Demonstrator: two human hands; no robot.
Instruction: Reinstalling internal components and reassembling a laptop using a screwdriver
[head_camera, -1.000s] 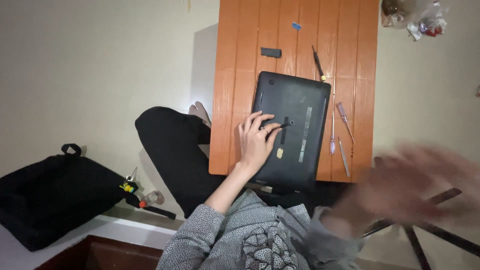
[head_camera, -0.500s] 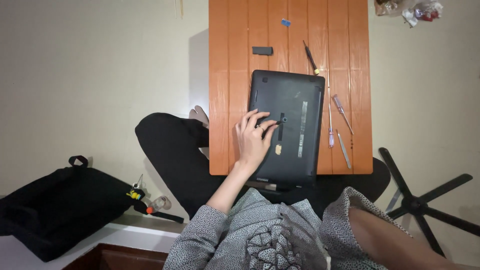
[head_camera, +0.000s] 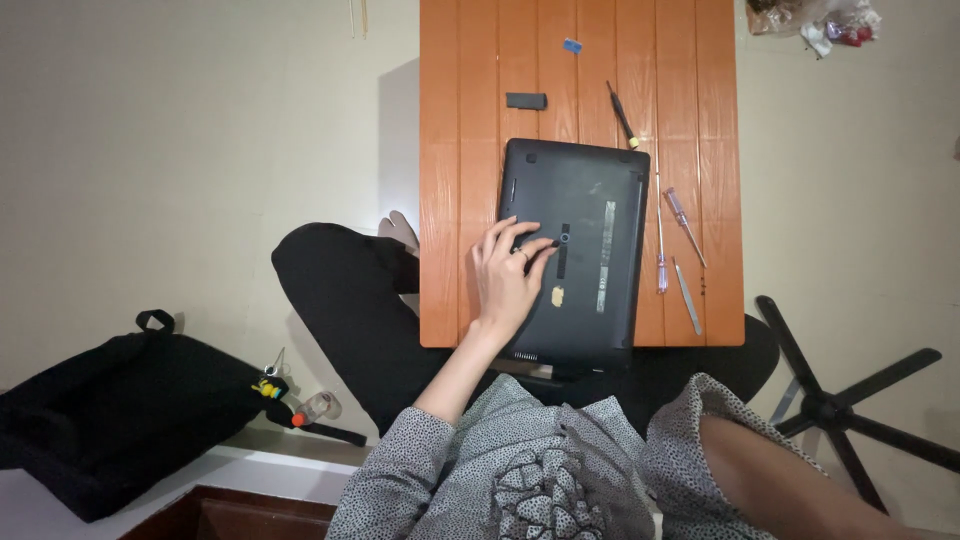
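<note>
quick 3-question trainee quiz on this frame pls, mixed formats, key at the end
1. True or false: the left hand rests flat on the black laptop.
2. Which lies beyond the laptop's far edge on the orange table? A) small black block B) mug C) phone
3. Fill in: the screwdrivers lie to the laptop's ____ side.

Key: 1 true; 2 A; 3 right. The right hand is out of view.

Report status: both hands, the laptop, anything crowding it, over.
Left hand flat on upturned black laptop, fingers spread, gripping nothing. Right hand out of frame; only the forearm shows. Screwdrivers lie right of the laptop on the orange table.
</note>
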